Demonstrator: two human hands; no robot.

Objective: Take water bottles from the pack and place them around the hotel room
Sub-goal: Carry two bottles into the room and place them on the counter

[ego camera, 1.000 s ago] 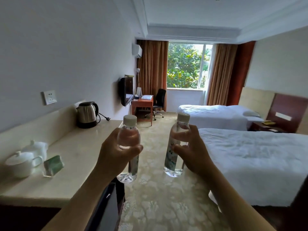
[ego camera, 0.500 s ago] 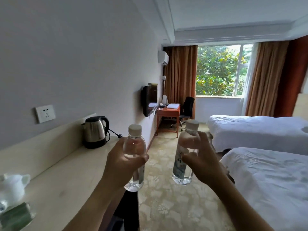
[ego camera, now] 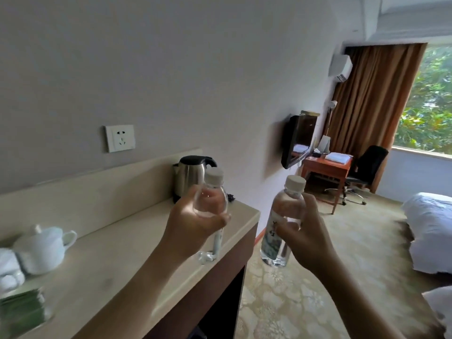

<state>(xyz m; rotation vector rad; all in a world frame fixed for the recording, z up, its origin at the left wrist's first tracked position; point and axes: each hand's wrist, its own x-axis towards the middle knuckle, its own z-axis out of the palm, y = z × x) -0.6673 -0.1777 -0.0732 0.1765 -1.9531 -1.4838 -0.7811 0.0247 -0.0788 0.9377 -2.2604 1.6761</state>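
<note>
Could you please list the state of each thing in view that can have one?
Left hand: grips left bottle.
Left bottle: capped, upright, held above the counter.
Right hand: grips right bottle.
Right bottle: capped, slightly tilted, held over carpet.
Kettle: lid closed.
Curtain: drawn aside.

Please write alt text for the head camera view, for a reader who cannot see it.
A person holds two capped water bottles upright, one in the left hand over a beige counter, one in the right hand over the carpet. A steel kettle and a white teapot stand on the counter; a desk and curtains lie beyond.
</note>
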